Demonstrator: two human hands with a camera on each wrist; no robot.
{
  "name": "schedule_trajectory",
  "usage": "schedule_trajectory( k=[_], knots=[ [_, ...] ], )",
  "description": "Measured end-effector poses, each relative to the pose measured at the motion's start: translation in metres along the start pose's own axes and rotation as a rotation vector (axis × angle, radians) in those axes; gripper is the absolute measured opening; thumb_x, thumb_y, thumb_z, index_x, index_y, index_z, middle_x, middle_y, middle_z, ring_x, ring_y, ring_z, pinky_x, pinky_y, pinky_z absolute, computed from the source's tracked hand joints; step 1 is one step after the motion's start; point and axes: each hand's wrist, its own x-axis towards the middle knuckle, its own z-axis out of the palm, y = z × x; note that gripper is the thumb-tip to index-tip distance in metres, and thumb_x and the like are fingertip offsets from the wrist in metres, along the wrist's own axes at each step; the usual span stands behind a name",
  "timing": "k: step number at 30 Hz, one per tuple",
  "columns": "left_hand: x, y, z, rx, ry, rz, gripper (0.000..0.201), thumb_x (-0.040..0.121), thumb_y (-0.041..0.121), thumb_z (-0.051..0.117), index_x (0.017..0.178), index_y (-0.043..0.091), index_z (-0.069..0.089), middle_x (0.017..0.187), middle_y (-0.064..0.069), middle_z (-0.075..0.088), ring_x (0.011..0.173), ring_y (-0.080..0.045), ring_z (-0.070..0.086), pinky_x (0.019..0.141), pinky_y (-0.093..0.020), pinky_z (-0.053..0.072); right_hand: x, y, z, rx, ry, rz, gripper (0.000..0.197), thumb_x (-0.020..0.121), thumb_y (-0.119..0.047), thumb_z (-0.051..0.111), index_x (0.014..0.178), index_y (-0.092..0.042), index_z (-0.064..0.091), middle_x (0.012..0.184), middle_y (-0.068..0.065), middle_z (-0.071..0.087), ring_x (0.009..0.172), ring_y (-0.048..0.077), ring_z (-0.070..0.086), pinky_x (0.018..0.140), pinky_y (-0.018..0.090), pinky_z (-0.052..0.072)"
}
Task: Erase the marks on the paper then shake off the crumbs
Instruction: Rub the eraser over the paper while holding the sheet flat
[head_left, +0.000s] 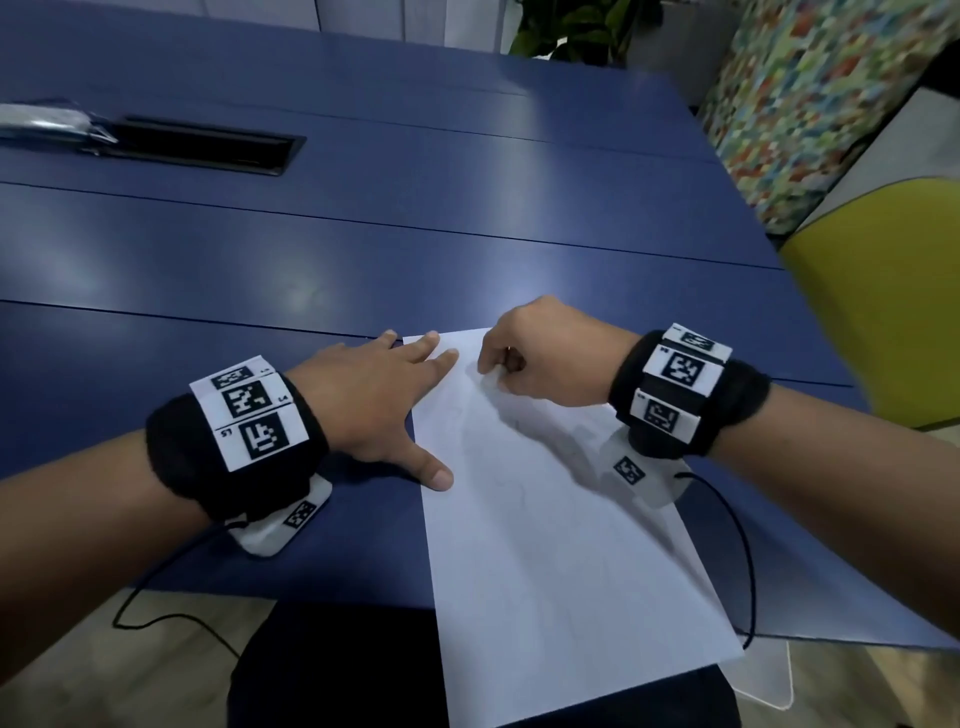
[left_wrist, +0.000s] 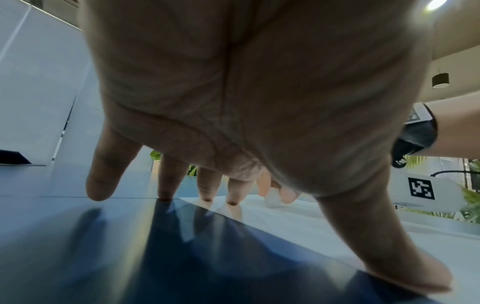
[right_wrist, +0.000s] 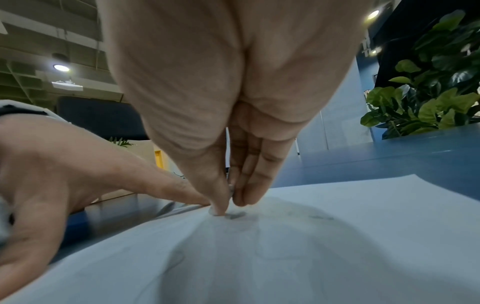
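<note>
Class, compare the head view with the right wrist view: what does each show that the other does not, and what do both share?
Only the head view shows the whole paper, overhanging the near edge of the blue table, and the yellow chair. Only the right wrist view shows a dark mark beside the white eraser that the right hand pinches. Both show the left hand pressing the sheet's left edge.

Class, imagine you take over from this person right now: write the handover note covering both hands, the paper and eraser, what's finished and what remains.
Left hand: flat, fingers spread, pressing the sheet's left edge.
Right hand: pinching a small white eraser against the paper near its far end.
Paper lies on the blue table, its near end overhanging the edge.
Done: the near part looks mostly clean.
Left: faint grey marks by the eraser, then lift the sheet and shake off crumbs.
</note>
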Motion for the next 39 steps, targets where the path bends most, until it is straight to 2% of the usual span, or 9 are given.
schedule_trajectory(
  k=[4,10,15,19,24,27,32,35,39],
  knots=[
    [0.0,-0.002,0.002,-0.028,-0.012,-0.007,0.141,0.059,0.101,0.057,0.164,0.04,-0.014,0.171,0.018,-0.021,0.162,-0.021,-0.008,0.122,-0.057,0.032,0.006,0.0,0.002,0.02,0.021,0.007,0.029,0.091,-0.015,0.065,0.115,-0.025,0.078,0.085,-0.015,0.063,0.082,0.011,0.057,0.084,0.038,0.058],
    [0.0,-0.002,0.003,-0.029,-0.028,-0.022,0.142,0.056,0.103,0.056,0.163,0.042,-0.015,0.17,0.019,-0.023,0.162,-0.021,-0.009,0.121,-0.058,0.034,0.005,0.0,-0.009,0.047,-0.108,-0.012,0.024,0.088,-0.02,0.076,0.11,-0.029,0.081,0.078,-0.018,0.067,0.075,-0.001,0.061,0.075,0.023,0.051],
    [-0.001,-0.002,0.002,-0.024,-0.033,-0.02,0.142,0.057,0.103,0.056,0.162,0.042,-0.017,0.17,0.02,-0.024,0.162,-0.02,-0.01,0.12,-0.058,0.035,0.011,-0.006,-0.006,0.024,-0.014,-0.017,0.023,0.091,-0.019,0.073,0.113,-0.021,0.08,0.075,-0.017,0.06,0.079,0.01,0.06,0.075,0.022,0.046],
    [-0.001,0.0,0.001,-0.016,-0.035,-0.023,0.142,0.057,0.103,0.055,0.163,0.042,-0.017,0.17,0.018,-0.024,0.162,-0.021,-0.009,0.12,-0.057,0.036,0.006,-0.003,-0.012,0.052,-0.125,-0.022,0.019,0.088,-0.026,0.078,0.107,-0.025,0.082,0.074,-0.018,0.066,0.073,-0.001,0.062,0.074,0.023,0.054],
    [-0.001,-0.002,0.003,-0.005,-0.028,-0.019,0.142,0.056,0.105,0.052,0.162,0.042,-0.019,0.17,0.018,-0.026,0.161,-0.02,-0.012,0.12,-0.055,0.036,0.009,0.0,-0.008,0.048,-0.044,-0.012,0.023,0.09,-0.019,0.074,0.112,-0.021,0.08,0.068,-0.022,0.058,0.076,0.008,0.06,0.063,0.009,0.042],
    [0.0,-0.002,0.003,-0.005,-0.025,-0.013,0.142,0.056,0.105,0.05,0.161,0.043,-0.021,0.168,0.02,-0.028,0.161,-0.017,-0.014,0.121,-0.053,0.035,0.006,0.001,-0.01,0.076,-0.08,-0.021,0.02,0.089,-0.022,0.077,0.108,-0.022,0.082,0.072,-0.018,0.064,0.073,0.006,0.061,0.066,0.016,0.05],
    [0.0,-0.002,0.004,-0.001,-0.025,-0.012,0.141,0.056,0.106,0.05,0.161,0.043,-0.022,0.167,0.021,-0.03,0.161,-0.017,-0.015,0.121,-0.051,0.035,0.007,0.003,-0.009,0.078,-0.053,-0.026,0.021,0.091,-0.021,0.074,0.111,-0.021,0.081,0.07,-0.021,0.06,0.079,0.008,0.061,0.062,0.007,0.042],
    [0.001,-0.003,0.004,-0.001,-0.023,-0.013,0.141,0.056,0.106,0.049,0.161,0.043,-0.022,0.167,0.021,-0.03,0.161,-0.017,-0.015,0.121,-0.051,0.034,0.008,0.002,-0.007,0.067,-0.043,-0.015,0.021,0.091,-0.019,0.072,0.11,-0.02,0.08,0.068,-0.024,0.056,0.077,0.009,0.06,0.064,0.017,0.046],
    [0.001,-0.003,0.004,-0.005,-0.024,-0.012,0.141,0.056,0.107,0.049,0.161,0.044,-0.022,0.167,0.02,-0.03,0.161,-0.017,-0.015,0.121,-0.051,0.033,0.008,0.003,-0.011,0.097,-0.108,-0.031,0.015,0.089,-0.029,0.079,0.103,-0.024,0.082,0.071,-0.022,0.063,0.072,-0.003,0.062,0.063,0.012,0.046]
  ],
)
